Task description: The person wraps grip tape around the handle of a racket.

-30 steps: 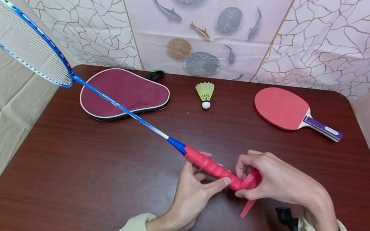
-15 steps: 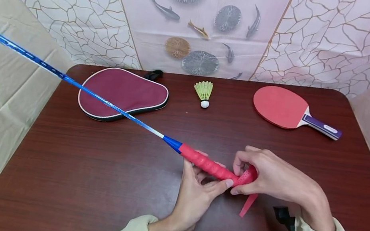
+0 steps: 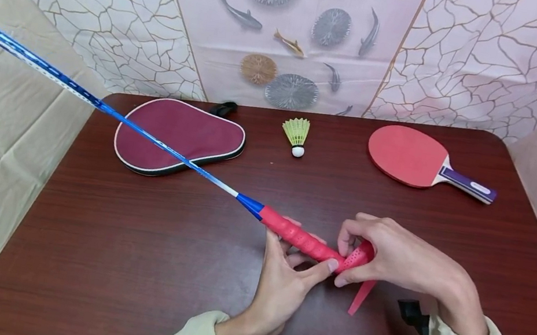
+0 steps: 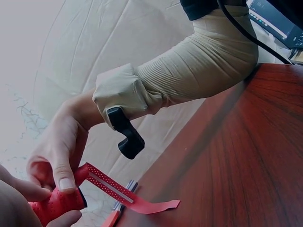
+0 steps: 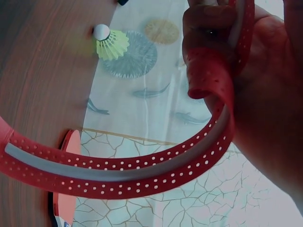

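A blue badminton racket (image 3: 175,154) slants across the head view, its frame nearly edge-on and cut off at the left. Red perforated grip tape (image 3: 297,236) is wound along its handle. My left hand (image 3: 278,289) holds the handle from below, with the thumb near its butt end. Beside that thumb, my right hand (image 3: 407,260) pinches the tape at the butt end, thumb and fingers curled round it. A loose tail of tape (image 4: 113,189) hangs past this hand. In the right wrist view, the tape strip (image 5: 137,175) curves wide and shows a pale centre band.
On the brown table (image 3: 127,262), a maroon paddle case (image 3: 184,133) lies back left under the racket shaft. A yellow shuttlecock (image 3: 297,134) lies at back centre, and a red table tennis bat (image 3: 409,156) at back right. Patterned cloth (image 3: 299,38) hangs behind.
The racket has rolled about its shaft, so its strung face, visible a second ago, is now nearly edge-on. Both hands have shifted slightly left, keeping their holds.
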Demonstrator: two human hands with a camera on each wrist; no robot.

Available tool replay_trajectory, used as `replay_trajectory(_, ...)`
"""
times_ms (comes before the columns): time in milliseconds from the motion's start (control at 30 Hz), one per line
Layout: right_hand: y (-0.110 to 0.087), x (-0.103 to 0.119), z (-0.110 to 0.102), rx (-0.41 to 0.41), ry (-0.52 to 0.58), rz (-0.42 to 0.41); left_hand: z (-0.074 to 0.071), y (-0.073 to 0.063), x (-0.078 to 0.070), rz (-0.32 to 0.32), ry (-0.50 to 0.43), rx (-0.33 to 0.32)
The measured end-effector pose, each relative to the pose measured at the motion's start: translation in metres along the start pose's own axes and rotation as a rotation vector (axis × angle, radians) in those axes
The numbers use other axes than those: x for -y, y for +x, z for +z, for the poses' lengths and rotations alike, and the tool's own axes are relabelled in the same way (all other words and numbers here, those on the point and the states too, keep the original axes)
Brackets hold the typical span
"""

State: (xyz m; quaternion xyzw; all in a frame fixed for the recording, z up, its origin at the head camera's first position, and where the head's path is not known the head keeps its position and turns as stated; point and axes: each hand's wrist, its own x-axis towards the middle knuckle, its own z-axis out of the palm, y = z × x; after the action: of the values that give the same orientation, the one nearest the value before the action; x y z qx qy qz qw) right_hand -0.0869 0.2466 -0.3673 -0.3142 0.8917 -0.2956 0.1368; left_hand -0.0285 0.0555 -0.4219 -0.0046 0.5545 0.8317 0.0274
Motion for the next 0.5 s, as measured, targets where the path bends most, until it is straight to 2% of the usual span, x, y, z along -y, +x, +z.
replay_trajectory(367,-0.0092,-0.0051,-0.0079,0.014,0.049,-0.015,-0.0018,0.0001,-0.0012,0.012,-0.002,0.016)
replay_trajectory(500,-0.0092,-0.0069,-0.0089,0.002,0.049,-0.024,-0.0023,0.0007,-0.0031,0.038,-0.001,0.025)
